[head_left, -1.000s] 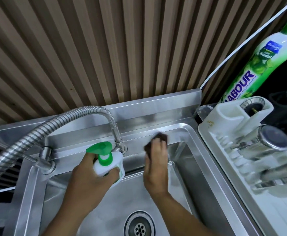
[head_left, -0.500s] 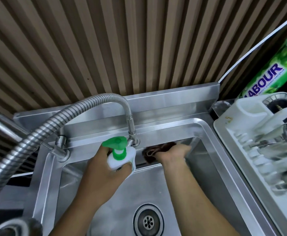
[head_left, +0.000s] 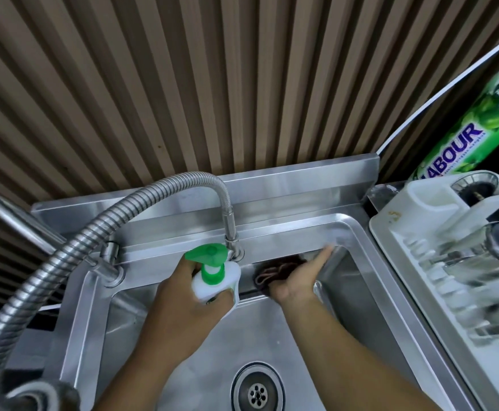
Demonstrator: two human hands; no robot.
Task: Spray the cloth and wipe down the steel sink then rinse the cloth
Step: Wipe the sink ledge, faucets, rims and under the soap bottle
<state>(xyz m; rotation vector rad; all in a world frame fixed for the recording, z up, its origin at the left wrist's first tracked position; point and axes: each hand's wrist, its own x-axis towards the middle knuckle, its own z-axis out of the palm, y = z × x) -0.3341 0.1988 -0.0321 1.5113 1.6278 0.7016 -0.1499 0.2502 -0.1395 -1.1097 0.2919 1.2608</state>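
Against the back wall of the steel sink (head_left: 358, 238), my right hand (head_left: 297, 278) is pressing the dark cloth (head_left: 275, 269) flat onto the metal, just under the rear rim. The fingers (head_left: 322, 255) are stretched out toward the back right corner, a bit blurred, with the cloth bunched up under the palm and poking out on the left side. My left hand (head_left: 183, 298) is wrapped around the white spray bottle (head_left: 217, 281) with the green trigger top, held over the basin right beside the cloth, fingers closed round its body. The bottle's head sits just in front of the tip of the flexible metal faucet (head_left: 159, 191), which arches over from the left. Down below between my arms is the drain (head_left: 257, 394). Off to the right sits a white dish rack (head_left: 396, 232) with some steel stuff in it, too blurry to name, and a green dish soap bottle (head_left: 476, 126) behind it.
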